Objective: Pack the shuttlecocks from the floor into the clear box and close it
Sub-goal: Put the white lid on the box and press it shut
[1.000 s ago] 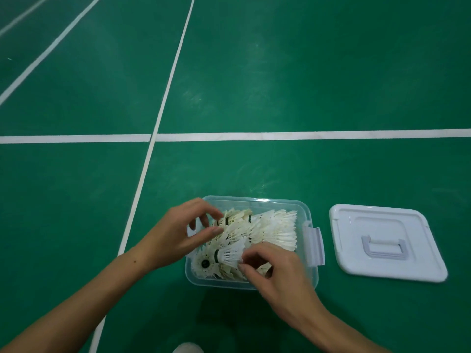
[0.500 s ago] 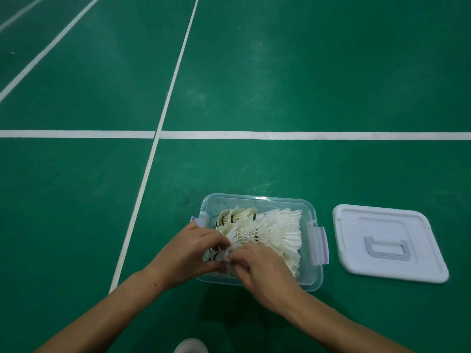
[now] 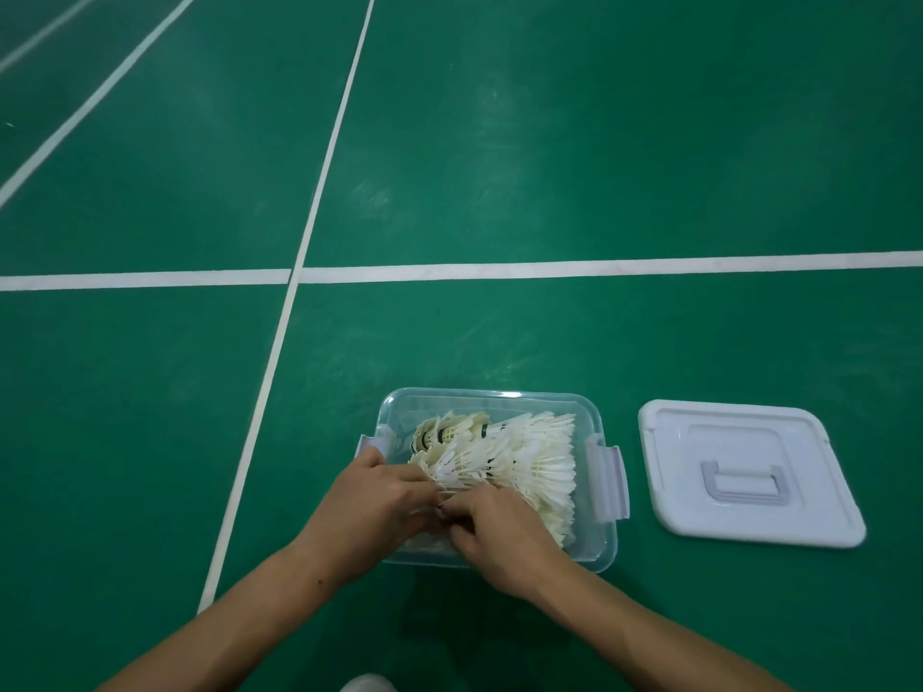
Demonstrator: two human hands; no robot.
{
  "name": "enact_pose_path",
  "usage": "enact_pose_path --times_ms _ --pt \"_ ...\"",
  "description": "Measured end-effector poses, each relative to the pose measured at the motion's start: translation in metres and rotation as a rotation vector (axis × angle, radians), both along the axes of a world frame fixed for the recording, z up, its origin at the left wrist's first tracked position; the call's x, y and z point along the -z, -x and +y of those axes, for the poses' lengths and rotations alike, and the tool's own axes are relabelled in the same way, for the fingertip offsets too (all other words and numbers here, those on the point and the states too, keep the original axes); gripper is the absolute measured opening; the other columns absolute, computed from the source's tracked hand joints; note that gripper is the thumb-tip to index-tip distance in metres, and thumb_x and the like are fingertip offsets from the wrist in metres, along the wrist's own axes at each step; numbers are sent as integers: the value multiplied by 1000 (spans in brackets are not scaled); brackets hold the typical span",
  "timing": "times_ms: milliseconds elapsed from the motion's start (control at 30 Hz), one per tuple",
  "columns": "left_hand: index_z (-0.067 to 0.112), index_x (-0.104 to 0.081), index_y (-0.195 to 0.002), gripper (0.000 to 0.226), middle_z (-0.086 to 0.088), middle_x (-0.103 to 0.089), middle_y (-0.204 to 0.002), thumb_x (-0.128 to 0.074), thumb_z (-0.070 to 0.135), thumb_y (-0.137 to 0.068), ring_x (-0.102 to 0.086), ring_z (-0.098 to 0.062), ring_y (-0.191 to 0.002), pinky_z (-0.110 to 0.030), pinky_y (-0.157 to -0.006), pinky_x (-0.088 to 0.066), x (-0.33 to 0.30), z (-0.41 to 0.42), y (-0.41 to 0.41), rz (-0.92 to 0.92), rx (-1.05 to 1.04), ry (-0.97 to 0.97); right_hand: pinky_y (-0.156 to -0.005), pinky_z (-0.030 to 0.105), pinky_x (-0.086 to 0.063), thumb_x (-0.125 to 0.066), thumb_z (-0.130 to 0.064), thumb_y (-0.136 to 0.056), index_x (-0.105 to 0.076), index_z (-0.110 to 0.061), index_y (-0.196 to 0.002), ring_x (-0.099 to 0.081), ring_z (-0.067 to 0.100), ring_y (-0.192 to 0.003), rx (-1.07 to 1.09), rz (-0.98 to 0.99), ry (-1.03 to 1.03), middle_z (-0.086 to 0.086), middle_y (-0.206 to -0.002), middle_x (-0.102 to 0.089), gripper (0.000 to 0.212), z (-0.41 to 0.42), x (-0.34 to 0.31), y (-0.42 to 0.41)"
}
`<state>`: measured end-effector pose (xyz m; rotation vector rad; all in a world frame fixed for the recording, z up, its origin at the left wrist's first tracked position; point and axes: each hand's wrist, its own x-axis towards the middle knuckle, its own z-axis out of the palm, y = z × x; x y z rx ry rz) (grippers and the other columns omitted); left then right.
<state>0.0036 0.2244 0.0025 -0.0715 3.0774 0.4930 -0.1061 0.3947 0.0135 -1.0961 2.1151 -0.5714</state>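
in the clear box | left hand, right hand curled on shuttlecocks, grip seemingly closed

Green court floor with white lines

The floor is a smooth green sports surface with a faint sheen and pale scuffs near its middle. One broad white line runs straight across from left to right. A thinner white line comes down from the top and slants toward the lower left, crossing the broad one. Another white line slants across the upper left corner, with a fainter one beyond it at the far edge. At the bottom edge a pale, rounded shoe tip just shows.
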Motion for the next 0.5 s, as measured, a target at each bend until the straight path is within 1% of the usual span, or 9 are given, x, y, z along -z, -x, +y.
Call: enact_pose_path --times_ms 33,100,167,200,267,333,400,433,500 --pt "35 -76 -92 29 18 -72 -88 -57 57 -88 -64 -7 -70 -29 -68 -42 -1 2 2 -3 -5 18 -84 38 -57 -62 -24 -99 -76 -32 -115 -68 15 -90 8 -37 5 -7 -104 -77 23 5 -3 1" --pt "34 -75 -93 22 18 -70 -86 -73 54 -84 -63 -7 -70 -25 -67 -41 -6 5 3 -13 -1 32 -92 31 -59 -66 -27 -100 -74 -32 -123 -68 4 -96 61 -112 36 -12 -113 -76 25 18 -11 5" --pt "35 -74 -100 33 19 -69 -91 -86 53 -75 -65 -8 -71 -21 -64 -42 -16 5 1 -25 -6 20 -94 20 -57 -70 -31 -100 -72 -29 -130 -68 -2 -102 144 -157 84 -15 -121 -74 30 35 -21 11" --pt "36 -72 -104 39 19 -69 -96 -86 56 -74 -66 -9 -73 -22 -62 -46 -22 5 -1 -39 -12 11 -93 18 -56 -71 -32 -99 -71 -29 -130 -68 -4 -102 184 -179 106 -16 -122 -73 31 43 -27 16" --pt "38 -68 -112 48 20 -66 -105 -81 65 -75 -67 -8 -80 -25 -61 -53 -36 3 -1 -45 -4 9 -90 17 -58 -73 -32 -97 -73 -31 -123 -69 -6 -99 249 -234 155 -19 -114 -75 26 56 -38 25" --pt "43 -64 -118 54 24 -62 -112 -72 76 -76 -65 -4 -89 -27 -69 -57 -50 4 5 -44 -9 -14 -87 19 -58 -74 -31 -96 -74 -32 -117 -69 -6 -98 293 -274 204 -19 -106 -76 21 66 -49 35" --pt "43 -63 -119 58 28 -61 -112 -67 83 -77 -62 3 -94 -28 -76 -57 -64 12 17 -33 -14 -103 -84 20 -59 -76 -31 -95 -74 -32 -116 -71 -4 -97 339 -287 252 -18 -104 -77 21 75 -55 45" --pt "42 -65 -119 58 29 -61 -110 -69 82 -77 -62 4 -95 -27 -77 -56 -71 18 26 -12 -11 -168 -82 21 -60 -77 -32 -94 -74 -32 -115 -71 -3 -97 365 -285 273 -18 -104 -77 21 79 -58 51" --pt "37 -68 -118 56 27 -64 -108 -77 74 -77 -64 3 -95 -24 -76 -55 -81 35 48 42 -10 -301 -81 24 -62 -80 -31 -92 -75 -31 -112 -73 -2 -95 425 -277 314 -18 -103 -78 21 89 -64 64"
